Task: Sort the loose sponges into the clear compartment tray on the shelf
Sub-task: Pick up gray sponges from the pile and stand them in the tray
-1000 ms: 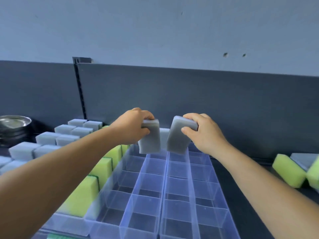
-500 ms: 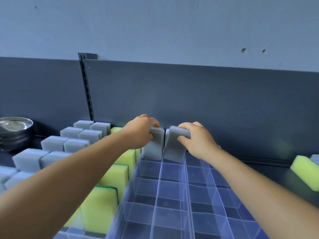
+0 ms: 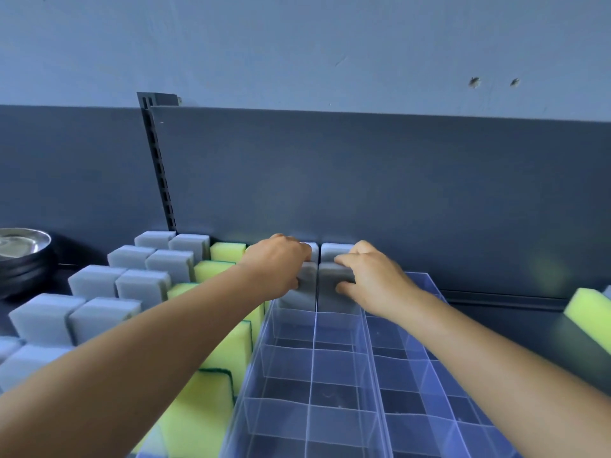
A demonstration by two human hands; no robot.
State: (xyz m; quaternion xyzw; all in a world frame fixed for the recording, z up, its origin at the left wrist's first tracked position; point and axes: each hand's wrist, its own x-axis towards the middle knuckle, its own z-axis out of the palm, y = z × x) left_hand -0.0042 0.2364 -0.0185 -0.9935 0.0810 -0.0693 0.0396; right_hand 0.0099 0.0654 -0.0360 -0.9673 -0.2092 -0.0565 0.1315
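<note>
1. Round shiny steel bowl; far to the left of the clear plastic compartment tray; not part of the sort.
2. Grey rectangular foam sponges in upright rows; left of the tray; stood on edge in ordered lines, probably so that each slot takes one block.
3. Yellow-green foam sponges with dark green scouring edge; touching the tray's left wall; upright likewise.
4. Left hand; over the tray's far-left cells; fingers curled round the top of the left grey foam sponge; held from above, judged so it can be pushed straight down.
5. Left grey sponge; upright, lower part already inside a far cell of the tray, top standing proud of the rim; matte, square-cornered, soft-looking.
6. Right hand; just right of the left one; thumb and fingers pinching the right grey foam sponge, which stands upright in the neighbouring far cell, the two blocks side by side across the divider.
7. Tray; nearer cells bare; judged early in the filling.
8. Loose yellow-green sponge; well right of the tray; tilted, unsorted.
</note>
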